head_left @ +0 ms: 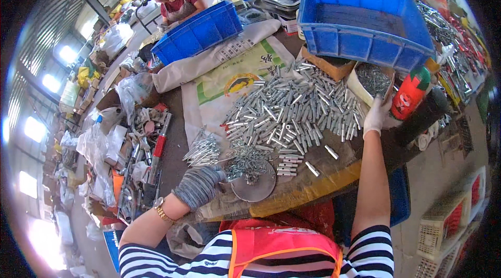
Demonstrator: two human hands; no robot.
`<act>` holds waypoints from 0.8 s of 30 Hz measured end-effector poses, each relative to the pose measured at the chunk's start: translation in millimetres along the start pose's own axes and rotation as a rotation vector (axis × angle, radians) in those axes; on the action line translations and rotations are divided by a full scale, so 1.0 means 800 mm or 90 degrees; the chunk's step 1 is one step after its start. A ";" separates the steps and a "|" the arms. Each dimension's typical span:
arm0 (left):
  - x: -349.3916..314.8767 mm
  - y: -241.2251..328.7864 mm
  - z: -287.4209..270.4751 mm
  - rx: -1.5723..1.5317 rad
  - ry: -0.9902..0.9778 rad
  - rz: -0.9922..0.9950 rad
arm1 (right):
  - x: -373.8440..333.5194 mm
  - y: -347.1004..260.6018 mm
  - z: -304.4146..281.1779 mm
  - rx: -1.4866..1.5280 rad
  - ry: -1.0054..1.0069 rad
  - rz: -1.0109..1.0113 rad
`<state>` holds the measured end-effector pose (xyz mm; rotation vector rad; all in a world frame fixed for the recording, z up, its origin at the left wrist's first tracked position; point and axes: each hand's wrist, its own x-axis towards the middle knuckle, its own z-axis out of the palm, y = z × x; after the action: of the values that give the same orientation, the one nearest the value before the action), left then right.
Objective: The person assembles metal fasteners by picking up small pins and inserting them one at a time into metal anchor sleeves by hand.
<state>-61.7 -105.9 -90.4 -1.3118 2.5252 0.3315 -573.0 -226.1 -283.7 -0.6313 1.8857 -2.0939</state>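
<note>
My left hand (200, 186), in a grey knitted glove, is at the near left of the worktable. Its fingertips, mostly hidden, reach the edge of a pile of small screws (245, 158), part of it on a round grey disc (255, 188). Beside it lies a heap of longer thin screws or nails (202, 150). In a white glove, my right hand (377, 115) grips the near end of a cream-coloured scoop-like container (360, 88) holding small metal pieces (373, 79). Between my hands spreads a large heap of silver metal sleeves (292, 108), several lined up at its near edge.
A big blue bin (365, 43) stands at the back right, beside a red and green bottle (409, 95). Another blue bin (201, 33) tilts at the back left, near a person (180, 4) in a dark cap. Plastic bags and tools (141, 158) crowd the left side.
</note>
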 end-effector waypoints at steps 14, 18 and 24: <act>0.030 0.029 -0.056 0.293 0.010 0.032 | -0.013 -0.022 0.005 -0.085 0.026 -0.030; 0.058 0.045 -0.085 0.267 0.146 0.109 | -0.021 -0.030 0.015 -0.047 0.030 -0.050; 0.169 0.143 -0.115 -0.042 0.340 0.258 | -0.031 -0.036 0.010 -0.111 0.026 -0.015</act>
<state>-243.2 -174.1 -42.1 -0.9968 3.2615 0.1548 -544.6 -218.0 -258.5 -0.6548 2.1100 -1.9851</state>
